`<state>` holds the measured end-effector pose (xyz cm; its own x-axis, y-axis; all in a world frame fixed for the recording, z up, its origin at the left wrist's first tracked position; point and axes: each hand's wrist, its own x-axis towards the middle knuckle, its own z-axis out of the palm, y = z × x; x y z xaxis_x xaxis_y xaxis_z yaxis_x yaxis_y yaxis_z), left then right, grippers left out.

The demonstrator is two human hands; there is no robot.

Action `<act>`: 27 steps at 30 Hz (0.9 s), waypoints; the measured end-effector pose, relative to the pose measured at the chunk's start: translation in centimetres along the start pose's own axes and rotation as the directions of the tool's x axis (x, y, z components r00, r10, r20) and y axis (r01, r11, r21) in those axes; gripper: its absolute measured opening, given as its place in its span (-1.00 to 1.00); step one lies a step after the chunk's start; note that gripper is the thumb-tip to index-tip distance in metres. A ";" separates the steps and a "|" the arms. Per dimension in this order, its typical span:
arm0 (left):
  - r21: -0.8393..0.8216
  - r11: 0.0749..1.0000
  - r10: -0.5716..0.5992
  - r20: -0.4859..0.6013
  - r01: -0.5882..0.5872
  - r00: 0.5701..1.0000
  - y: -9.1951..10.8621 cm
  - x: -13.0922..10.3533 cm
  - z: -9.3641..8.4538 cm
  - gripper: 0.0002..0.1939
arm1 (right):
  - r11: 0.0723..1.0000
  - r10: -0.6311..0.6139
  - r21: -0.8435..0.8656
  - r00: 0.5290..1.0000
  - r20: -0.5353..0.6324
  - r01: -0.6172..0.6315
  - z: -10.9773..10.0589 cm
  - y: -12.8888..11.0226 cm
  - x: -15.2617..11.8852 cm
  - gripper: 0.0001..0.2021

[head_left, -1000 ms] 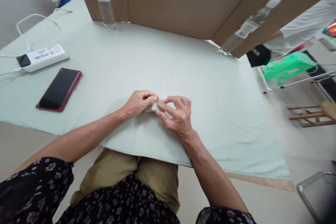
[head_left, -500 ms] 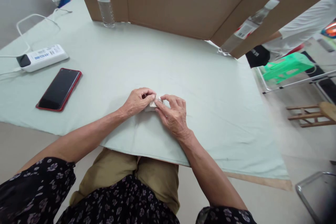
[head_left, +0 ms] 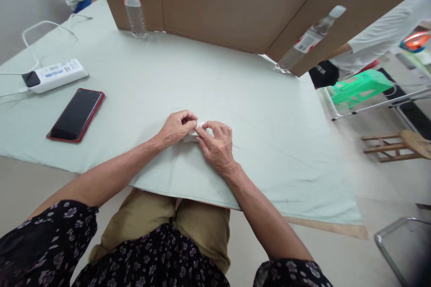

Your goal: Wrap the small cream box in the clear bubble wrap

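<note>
Both hands, left hand [head_left: 175,127] and right hand [head_left: 217,145], pinch one tiny white thing [head_left: 194,132] on the cloth [head_left: 235,89], and it might slip out because it is so small.

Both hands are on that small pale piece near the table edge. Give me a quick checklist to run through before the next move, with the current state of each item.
1. Left hand pinching the small pale piece: ok, fingertips closed on its left end.
2. Right hand on the piece: ok, fingertips pressed on its right end.
3. What the piece is, and its condition: cannot tell, mostly hidden by the fingers.
4. Piece supported: ok, it sits low on the green cloth with both hands resting there.
5. Phone and power strip away from the hands: ok, well off to the left.
6. Bottles away from the hands: ok, at the far cardboard.
</note>
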<state>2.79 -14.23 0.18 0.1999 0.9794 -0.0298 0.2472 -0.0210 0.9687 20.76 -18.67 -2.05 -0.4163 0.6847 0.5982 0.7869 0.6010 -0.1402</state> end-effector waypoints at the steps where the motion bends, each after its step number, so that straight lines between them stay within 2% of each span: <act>1: -0.009 1.000 -0.004 0.001 0.004 1.000 0.0 0.0 0.0 -0.71 | 1.000 -0.011 0.005 1.000 -0.015 0.011 0.0 0.0 -0.1 -0.76; 4: -0.034 0.999 -0.014 0.010 0.014 1.000 0.1 -0.1 -0.1 -0.69 | 0.999 0.006 0.053 0.998 -0.064 -0.003 0.0 0.3 -0.4 -0.75; 9: -0.097 0.995 -0.016 -0.024 0.014 1.000 0.0 0.0 -0.5 -0.68 | 0.960 0.200 0.231 0.963 -0.181 -0.157 -0.4 1.1 -0.1 -0.73; 13: -0.170 0.985 0.002 -0.134 -0.025 0.991 0.1 0.4 -1.6 -0.69 | 0.878 0.375 0.381 0.911 -0.171 -0.290 -0.8 2.5 0.0 -0.73; 15: -0.175 0.984 -0.002 -0.144 -0.023 0.990 0.3 0.5 -2.5 -0.67 | 0.825 0.452 0.443 0.880 -0.144 -0.351 -0.8 3.1 -0.1 -0.75; 17: -0.134 0.991 -0.011 -0.094 -0.002 0.996 0.5 0.5 -3.3 -0.58 | 0.780 0.502 0.491 0.857 -0.120 -0.388 -0.8 3.4 -0.1 -0.77; 20: -0.006 1.000 -0.024 0.062 0.024 0.998 0.8 0.4 -4.1 -0.36 | 0.758 0.513 0.520 0.853 -0.101 -0.394 -0.8 3.4 -0.2 -0.79; 24: 0.157 0.988 -0.045 0.307 -0.004 0.951 0.9 0.2 -4.3 -0.11 | 0.777 0.484 0.506 0.870 -0.097 -0.375 -0.9 3.0 -0.2 -0.82; 27: 0.266 0.958 -0.010 0.402 -0.106 0.916 0.8 0.1 -4.0 0.01 | 0.788 0.470 0.496 0.876 -0.104 -0.364 -1.0 3.0 -0.1 -0.83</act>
<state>-0.82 -13.37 1.90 0.5617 0.8162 -0.1357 0.4674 -0.1777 0.8660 23.62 -17.38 -1.75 0.0528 0.8398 0.5404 0.5458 0.4289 -0.7198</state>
